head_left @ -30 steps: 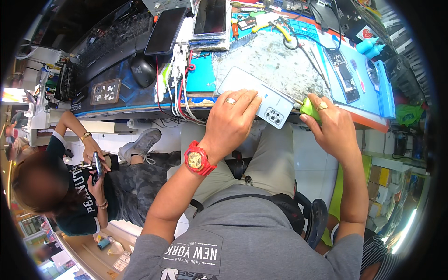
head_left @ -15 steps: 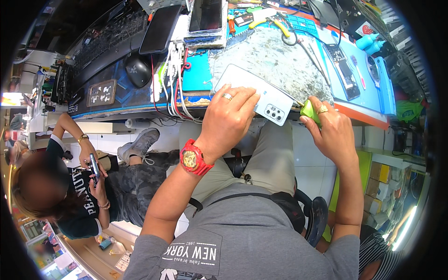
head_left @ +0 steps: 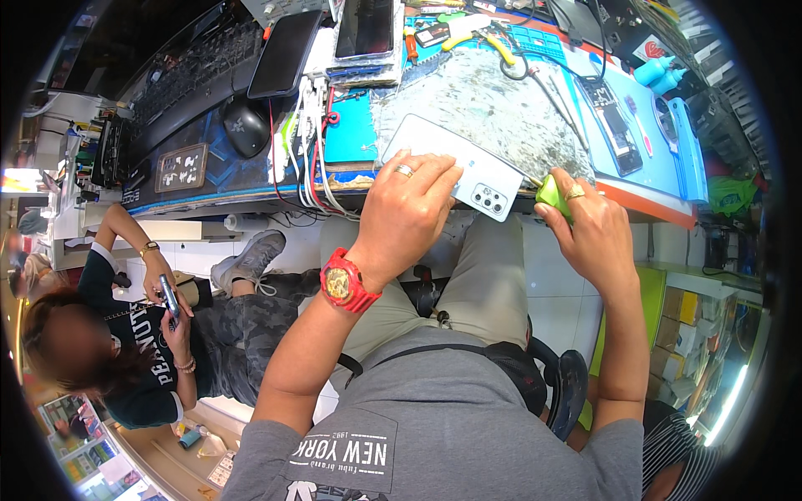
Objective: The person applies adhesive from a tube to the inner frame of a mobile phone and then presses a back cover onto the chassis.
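Note:
A white phone (head_left: 477,176), camera side up, lies tilted across the front edge of a speckled grey work mat (head_left: 480,104). Fingers of my left hand (head_left: 401,213) are wrapped over its near left part and grip it. Off the phone's right end, my right hand (head_left: 589,234) grips a green-handled tool (head_left: 552,195), whose thin metal shaft points leftward at the phone's edge. Whether the tip touches the phone is too small to tell. The underside of the phone is hidden.
Black phones (head_left: 282,54), white cables, a mouse (head_left: 245,125) and keyboard crowd the left; yellow-handled pliers (head_left: 505,50), a blue parts tray and a disassembled phone (head_left: 615,121) lie back and right. A seated person (head_left: 138,351) at the left holds a phone.
The whole view has shifted slightly up and left. Both hands keep their grips on the white phone and green tool, with little visible movement relative to the desk.

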Motion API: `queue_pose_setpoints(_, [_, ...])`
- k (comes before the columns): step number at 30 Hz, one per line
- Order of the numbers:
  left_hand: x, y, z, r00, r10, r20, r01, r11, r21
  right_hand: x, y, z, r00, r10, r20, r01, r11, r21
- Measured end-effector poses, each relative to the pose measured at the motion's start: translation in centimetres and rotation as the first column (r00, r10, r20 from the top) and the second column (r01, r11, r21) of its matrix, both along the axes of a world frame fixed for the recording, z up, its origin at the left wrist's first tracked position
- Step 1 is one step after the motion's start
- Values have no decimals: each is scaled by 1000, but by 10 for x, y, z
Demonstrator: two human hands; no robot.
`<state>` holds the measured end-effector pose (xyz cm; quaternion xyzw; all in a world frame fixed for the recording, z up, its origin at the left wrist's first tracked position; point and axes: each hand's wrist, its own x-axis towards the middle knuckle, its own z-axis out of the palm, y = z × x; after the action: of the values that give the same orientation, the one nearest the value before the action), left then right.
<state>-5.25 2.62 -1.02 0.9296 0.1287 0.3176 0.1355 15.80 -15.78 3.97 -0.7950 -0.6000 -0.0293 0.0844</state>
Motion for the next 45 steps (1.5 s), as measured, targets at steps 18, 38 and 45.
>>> queue_pose_setpoints(18, [-5, -5, -1, 999, 5, -40, -3, 999, 47, -2, 23, 16, 991, 129, 23, -130, 991, 43])
queue_pose_setpoints(38, [-18, 1, 3, 989, -114, -93, 118, 992, 36, -19, 21, 20, 997, 71, -4, -71, 997, -31])
queue_pose_setpoints(45, [-18, 0, 2, 989, -112, -94, 115, 993, 32, -32, 17, 18, 1000, 7, -17, -8, 1000, -27])
